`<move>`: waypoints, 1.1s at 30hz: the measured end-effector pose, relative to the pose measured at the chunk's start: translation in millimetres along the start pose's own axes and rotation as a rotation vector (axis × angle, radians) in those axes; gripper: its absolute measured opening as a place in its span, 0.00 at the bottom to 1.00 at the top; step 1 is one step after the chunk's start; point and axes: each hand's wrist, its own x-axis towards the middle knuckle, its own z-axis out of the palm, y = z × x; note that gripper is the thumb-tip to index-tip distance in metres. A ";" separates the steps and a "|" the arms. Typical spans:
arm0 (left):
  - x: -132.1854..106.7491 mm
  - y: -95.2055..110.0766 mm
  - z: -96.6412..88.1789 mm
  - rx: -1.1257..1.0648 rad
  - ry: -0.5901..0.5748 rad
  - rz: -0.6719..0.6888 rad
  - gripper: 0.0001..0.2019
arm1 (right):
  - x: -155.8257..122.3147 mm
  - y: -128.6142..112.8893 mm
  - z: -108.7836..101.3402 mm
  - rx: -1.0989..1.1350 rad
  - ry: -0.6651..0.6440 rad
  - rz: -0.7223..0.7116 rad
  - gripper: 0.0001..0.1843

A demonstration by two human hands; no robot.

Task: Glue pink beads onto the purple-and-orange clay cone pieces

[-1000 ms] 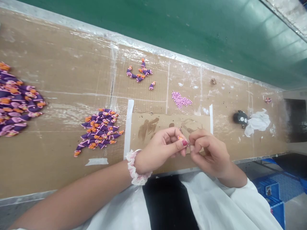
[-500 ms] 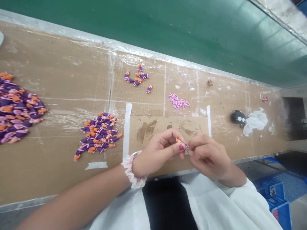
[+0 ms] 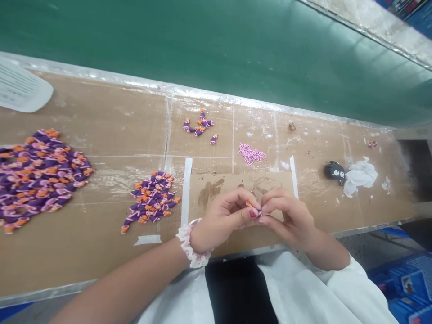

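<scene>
My left hand [image 3: 224, 218] and my right hand [image 3: 288, 218] meet fingertip to fingertip over a taped cardboard patch [image 3: 216, 186] at the near edge of the bench. Both are closed in a pinch on one small purple and orange toy piece [image 3: 251, 206], mostly hidden by the fingers. A white scrunchie [image 3: 191, 247] sits on my left wrist. A pile of the same purple and orange pieces [image 3: 151, 198] lies just left of the patch. A small heap of pink beads [image 3: 251, 153] lies beyond my hands.
A larger pile of purple pieces [image 3: 40, 173] lies at far left, a few more [image 3: 199, 126] near the back edge. A white ribbed object [image 3: 20, 90] sits top left. A black round figure [image 3: 335, 172] and crumpled white tissue [image 3: 359, 175] lie right. A green belt [image 3: 236, 49] runs behind.
The view has shifted so the bench sits lower and further right, bringing the white ribbed object into sight. My hands stay pinched together on the small piece, fingertips closer.
</scene>
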 end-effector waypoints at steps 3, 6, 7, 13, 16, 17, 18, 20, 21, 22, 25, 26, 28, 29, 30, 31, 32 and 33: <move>0.5 0.7 -0.6 0.055 0.013 0.007 0.13 | -2.4 0.2 0.1 0.028 -0.006 0.041 0.05; 0.8 2.3 -1.7 0.115 0.006 0.031 0.13 | -4.2 -0.9 0.9 0.032 -0.002 0.043 0.04; 0.4 3.0 -1.8 0.127 0.002 0.037 0.13 | -4.5 -1.3 1.1 0.025 0.002 0.036 0.04; -5.8 15.1 -1.6 0.266 0.027 0.047 0.13 | -3.9 -0.4 -1.4 -0.035 -0.065 -0.009 0.03; 1.6 30.1 -14.6 0.368 0.199 -0.004 0.14 | -4.3 2.4 -4.0 -0.063 -0.036 0.015 0.06; 7.7 36.7 -22.2 0.398 0.276 -0.014 0.13 | -4.6 3.7 -4.7 -0.065 -0.020 0.022 0.05; 15.3 44.0 -30.9 0.411 0.357 -0.001 0.12 | -4.9 5.2 -5.1 -0.062 -0.009 0.029 0.05; 33.6 59.8 -49.3 0.424 0.523 0.085 0.09 | -5.1 8.2 -5.5 -0.051 -0.007 0.047 0.03; 42.9 67.8 -57.7 0.434 0.559 0.108 0.08 | -5.1 9.6 -5.5 -0.052 -0.010 0.057 0.03; 51.4 75.6 -65.0 0.449 0.591 0.129 0.08 | -5.1 10.9 -5.5 -0.060 -0.015 0.068 0.02; 66.4 93.2 -77.3 0.524 0.637 0.149 0.08 | -4.7 13.4 -5.1 -0.094 -0.024 0.090 0.03; 67.4 96.4 -78.7 0.559 0.641 0.150 0.11 | -4.7 13.8 -5.1 -0.099 -0.026 0.094 0.03; 64.8 98.3 -79.5 0.641 0.644 0.165 0.13 | -4.8 14.4 -5.3 -0.099 -0.026 0.099 0.03; 62.2 97.4 -79.5 0.748 0.649 0.198 0.13 | -4.9 14.7 -5.4 -0.097 -0.024 0.101 0.03; 59.5 95.6 -79.8 0.914 0.654 0.249 0.13 | -4.9 15.0 -5.6 -0.094 -0.022 0.105 0.03; 57.4 93.3 -80.4 1.130 0.653 0.306 0.16 | -4.9 15.3 -5.7 -0.088 -0.020 0.109 0.03; 56.2 90.8 -81.4 1.367 0.643 0.351 0.21 | -4.9 15.8 -5.9 -0.081 -0.018 0.114 0.03; 56.3 88.5 -82.8 1.588 0.623 0.368 0.30 | -5.0 16.5 -5.9 -0.074 -0.018 0.120 0.03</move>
